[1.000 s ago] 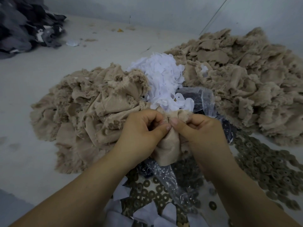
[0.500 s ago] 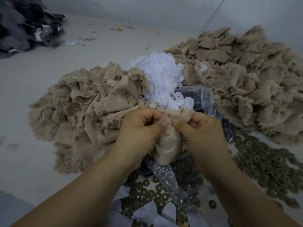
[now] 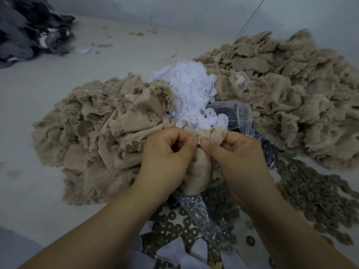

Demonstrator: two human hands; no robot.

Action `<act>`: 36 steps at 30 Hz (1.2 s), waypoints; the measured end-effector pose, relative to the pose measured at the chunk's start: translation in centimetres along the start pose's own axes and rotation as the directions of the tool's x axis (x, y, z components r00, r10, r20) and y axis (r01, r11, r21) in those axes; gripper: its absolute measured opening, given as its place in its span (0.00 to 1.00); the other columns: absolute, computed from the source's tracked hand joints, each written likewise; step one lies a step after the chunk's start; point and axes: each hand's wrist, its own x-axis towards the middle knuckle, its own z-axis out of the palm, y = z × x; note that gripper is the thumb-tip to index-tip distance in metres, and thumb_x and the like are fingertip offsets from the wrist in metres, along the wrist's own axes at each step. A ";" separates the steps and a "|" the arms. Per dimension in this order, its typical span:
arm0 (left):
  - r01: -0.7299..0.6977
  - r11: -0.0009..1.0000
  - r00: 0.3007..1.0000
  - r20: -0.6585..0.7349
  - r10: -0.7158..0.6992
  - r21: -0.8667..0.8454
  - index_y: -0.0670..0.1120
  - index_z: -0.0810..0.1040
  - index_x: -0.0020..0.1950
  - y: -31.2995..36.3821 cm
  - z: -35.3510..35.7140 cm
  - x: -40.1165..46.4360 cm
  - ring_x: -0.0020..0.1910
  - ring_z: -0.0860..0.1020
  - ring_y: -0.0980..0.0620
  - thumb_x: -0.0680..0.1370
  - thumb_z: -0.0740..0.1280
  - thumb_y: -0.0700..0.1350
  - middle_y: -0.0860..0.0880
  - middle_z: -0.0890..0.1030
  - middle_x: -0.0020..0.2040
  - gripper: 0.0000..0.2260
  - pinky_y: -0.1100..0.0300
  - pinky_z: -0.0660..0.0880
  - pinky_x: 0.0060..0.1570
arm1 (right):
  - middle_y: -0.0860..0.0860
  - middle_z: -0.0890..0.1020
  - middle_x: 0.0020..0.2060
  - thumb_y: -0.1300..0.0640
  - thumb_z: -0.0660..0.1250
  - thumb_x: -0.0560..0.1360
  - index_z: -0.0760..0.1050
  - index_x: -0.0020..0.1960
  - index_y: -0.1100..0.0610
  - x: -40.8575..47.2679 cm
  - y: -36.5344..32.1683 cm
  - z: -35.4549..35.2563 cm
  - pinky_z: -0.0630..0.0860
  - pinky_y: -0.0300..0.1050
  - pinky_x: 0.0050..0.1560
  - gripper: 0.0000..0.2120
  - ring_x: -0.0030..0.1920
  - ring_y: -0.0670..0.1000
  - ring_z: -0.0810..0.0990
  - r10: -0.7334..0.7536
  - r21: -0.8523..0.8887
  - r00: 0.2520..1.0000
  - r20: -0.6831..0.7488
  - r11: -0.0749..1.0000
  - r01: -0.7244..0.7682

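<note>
A beige fabric piece point(image 3: 200, 169) with frayed edges is held up in the middle of the view. My left hand point(image 3: 165, 158) grips its left side with curled fingers. My right hand point(image 3: 239, 158) pinches its right top edge, thumb pressed on the cloth. Between the two thumbs a small dark round stud point(image 3: 199, 145) shows on the fabric. The lower part of the piece hangs down between my wrists.
A heap of beige fabric pieces point(image 3: 101, 136) lies left, a bigger beige heap point(image 3: 291, 90) right. White scraps point(image 3: 192, 90) sit between them. A clear plastic bag point(image 3: 239, 111) and several dark washers point(image 3: 314, 191) lie below. Dark cloth point(image 3: 27, 30) is piled far left.
My thumbs have drawn slightly apart on the beige piece, and the small dark stud now shows between them. The piece stays in both hands.
</note>
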 end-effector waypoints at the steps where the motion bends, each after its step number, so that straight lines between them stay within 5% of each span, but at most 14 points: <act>1: -0.032 0.997 0.999 -0.018 0.033 0.075 0.45 0.77 0.34 -0.1 0.1 0.0 0.28 0.72 0.62 0.74 0.70 0.39 0.55 0.76 0.28 0.08 0.68 0.70 0.30 | 0.61 0.86 0.39 0.63 0.73 0.74 0.84 0.45 0.58 -0.1 0.0 0.1 0.75 0.78 0.36 0.02 0.43 0.76 0.80 -0.006 -0.010 1.000 0.006 1.000 0.006; 6: -0.238 0.910 0.959 -0.069 0.276 0.338 0.44 0.73 0.39 0.2 0.1 -0.2 0.36 0.72 0.57 0.72 0.73 0.34 0.51 0.74 0.38 0.10 0.66 0.70 0.36 | 0.59 0.87 0.42 0.67 0.71 0.74 0.84 0.46 0.61 0.0 0.2 0.0 0.83 0.59 0.48 0.04 0.45 0.60 0.87 0.063 0.078 0.998 0.016 0.995 -0.065; 10: -0.590 0.636 0.773 0.120 0.623 0.497 0.37 0.82 0.45 -0.4 -0.3 -0.6 0.48 0.76 0.47 0.74 0.71 0.31 0.42 0.79 0.47 0.02 0.59 0.73 0.51 | 0.62 0.86 0.44 0.65 0.71 0.74 0.83 0.49 0.64 0.2 0.1 0.0 0.83 0.50 0.44 0.05 0.46 0.60 0.87 0.185 0.220 0.980 0.078 0.955 -0.197; 16: -0.681 0.534 0.713 0.287 0.640 0.500 0.36 0.84 0.54 -1.9 -0.6 0.0 0.54 0.78 0.40 0.78 0.69 0.35 0.39 0.82 0.55 0.07 0.49 0.74 0.56 | 0.64 0.85 0.49 0.60 0.65 0.76 0.79 0.58 0.69 0.4 -1.1 0.0 0.84 0.47 0.43 0.15 0.45 0.58 0.86 0.355 0.385 0.906 0.229 0.822 -0.420; 22: -0.720 0.524 0.681 0.318 0.660 0.455 0.37 0.85 0.53 -2.3 -1.4 0.8 0.50 0.79 0.42 0.77 0.71 0.34 0.42 0.84 0.52 0.06 0.49 0.76 0.52 | 0.65 0.84 0.50 0.59 0.64 0.80 0.79 0.57 0.70 0.4 -1.1 -0.3 0.84 0.51 0.50 0.14 0.47 0.60 0.86 0.396 0.314 0.892 0.218 0.837 -0.448; 24: -0.733 0.495 0.662 0.324 0.676 0.466 0.36 0.85 0.51 -2.3 -1.6 0.8 0.48 0.79 0.42 0.76 0.70 0.32 0.42 0.84 0.50 0.06 0.51 0.76 0.52 | 0.65 0.85 0.47 0.60 0.66 0.79 0.81 0.54 0.68 0.5 -1.2 -0.5 0.83 0.56 0.52 0.11 0.48 0.62 0.85 0.342 0.146 0.924 0.172 0.919 -0.367; 26: -0.734 0.469 0.653 0.321 0.686 0.491 0.35 0.85 0.49 -2.2 -2.0 0.8 0.47 0.79 0.42 0.75 0.70 0.30 0.40 0.84 0.48 0.06 0.54 0.76 0.52 | 0.63 0.86 0.40 0.59 0.70 0.77 0.82 0.46 0.63 0.8 -1.5 -1.2 0.82 0.62 0.49 0.07 0.42 0.63 0.85 0.229 -0.244 0.972 0.058 0.947 -0.209; 30: -0.729 0.445 0.653 0.335 0.679 0.519 0.35 0.85 0.48 -1.9 -2.8 0.9 0.45 0.80 0.41 0.74 0.70 0.29 0.40 0.84 0.47 0.06 0.57 0.75 0.52 | 0.53 0.84 0.28 0.60 0.71 0.76 0.80 0.36 0.57 1.3 -3.2 -3.3 0.84 0.52 0.38 0.10 0.30 0.51 0.85 0.222 -0.735 0.971 0.088 0.672 -0.087; 34: -0.746 0.431 0.642 0.373 0.670 0.508 0.36 0.85 0.49 -1.2 -3.5 1.2 0.46 0.80 0.42 0.75 0.69 0.29 0.41 0.84 0.47 0.07 0.61 0.74 0.54 | 0.48 0.83 0.27 0.56 0.70 0.76 0.80 0.33 0.55 1.6 -3.5 -4.2 0.83 0.48 0.42 0.13 0.32 0.49 0.84 0.119 -0.922 0.987 0.106 0.383 0.053; 36: -0.781 0.409 0.610 0.438 0.660 0.471 0.36 0.85 0.49 -0.9 -3.8 1.1 0.47 0.80 0.42 0.76 0.68 0.30 0.42 0.84 0.47 0.07 0.59 0.75 0.54 | 0.48 0.83 0.28 0.54 0.71 0.76 0.80 0.34 0.52 1.8 -3.2 -4.0 0.81 0.46 0.41 0.11 0.34 0.48 0.83 -0.012 -0.932 0.994 0.111 0.346 0.108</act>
